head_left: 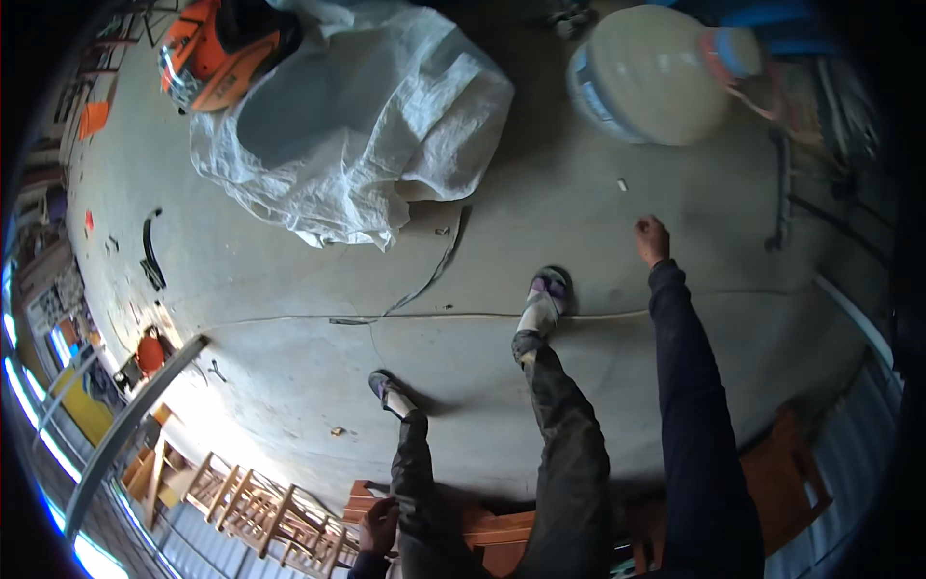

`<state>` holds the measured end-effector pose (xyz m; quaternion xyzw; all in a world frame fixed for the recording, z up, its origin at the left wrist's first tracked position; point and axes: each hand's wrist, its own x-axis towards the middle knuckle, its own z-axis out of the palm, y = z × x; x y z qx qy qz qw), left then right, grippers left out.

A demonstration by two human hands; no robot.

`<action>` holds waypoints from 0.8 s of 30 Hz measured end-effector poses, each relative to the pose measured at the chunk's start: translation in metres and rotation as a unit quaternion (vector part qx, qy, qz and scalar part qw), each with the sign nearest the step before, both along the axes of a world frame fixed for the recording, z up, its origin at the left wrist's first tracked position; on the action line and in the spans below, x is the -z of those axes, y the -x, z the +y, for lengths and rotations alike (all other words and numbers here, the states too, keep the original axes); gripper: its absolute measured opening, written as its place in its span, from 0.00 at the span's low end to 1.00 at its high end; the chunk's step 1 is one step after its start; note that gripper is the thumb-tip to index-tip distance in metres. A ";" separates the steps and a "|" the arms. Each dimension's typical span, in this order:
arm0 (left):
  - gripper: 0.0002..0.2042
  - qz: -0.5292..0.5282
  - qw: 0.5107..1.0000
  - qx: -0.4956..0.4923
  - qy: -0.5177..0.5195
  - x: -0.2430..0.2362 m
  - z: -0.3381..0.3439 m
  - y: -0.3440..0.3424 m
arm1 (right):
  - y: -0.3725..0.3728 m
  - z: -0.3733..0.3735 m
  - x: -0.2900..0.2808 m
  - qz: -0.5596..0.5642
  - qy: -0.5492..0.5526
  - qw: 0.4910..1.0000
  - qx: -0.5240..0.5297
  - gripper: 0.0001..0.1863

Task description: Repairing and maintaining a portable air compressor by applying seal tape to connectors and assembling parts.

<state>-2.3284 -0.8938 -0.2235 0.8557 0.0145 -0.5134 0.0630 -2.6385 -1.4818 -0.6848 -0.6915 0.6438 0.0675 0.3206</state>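
Observation:
My right hand (652, 237) reaches out over the concrete floor with its fingers curled; whether it holds anything is too small to tell. A small pale piece (622, 184) lies on the floor beyond it. Low at the bottom, my left hand (378, 526) is closed beside my left trouser leg, above or by an orange-brown wooden seat (494, 523); its contents are hidden. My two sandalled feet (548, 289) are on the floor.
A crumpled white sack (439, 135) with an orange helmet (217, 82) lies ahead. A large water jug (651, 82) stands upper right. A thin cable (482, 315) crosses the floor. A metal bar (135, 420) and wooden furniture (246, 497) are at left; dark frames (781, 193) at right.

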 end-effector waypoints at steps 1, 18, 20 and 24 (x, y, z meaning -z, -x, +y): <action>0.17 -0.003 1.000 -0.005 -0.026 0.002 0.003 0.006 | -0.010 -0.016 0.027 0.025 0.011 0.999 -0.041 0.13; 0.15 -0.044 0.962 -0.239 -0.128 0.032 0.124 0.154 | -0.112 0.061 0.095 0.087 0.170 0.967 -0.167 0.15; 0.16 -0.048 0.954 -0.290 -0.059 0.044 0.148 0.186 | -0.137 0.105 0.091 -0.023 0.188 0.940 -0.283 0.13; 0.16 -0.008 0.935 -0.351 -0.052 0.032 0.215 0.275 | -0.205 0.272 0.082 -0.185 0.036 0.885 -0.425 0.15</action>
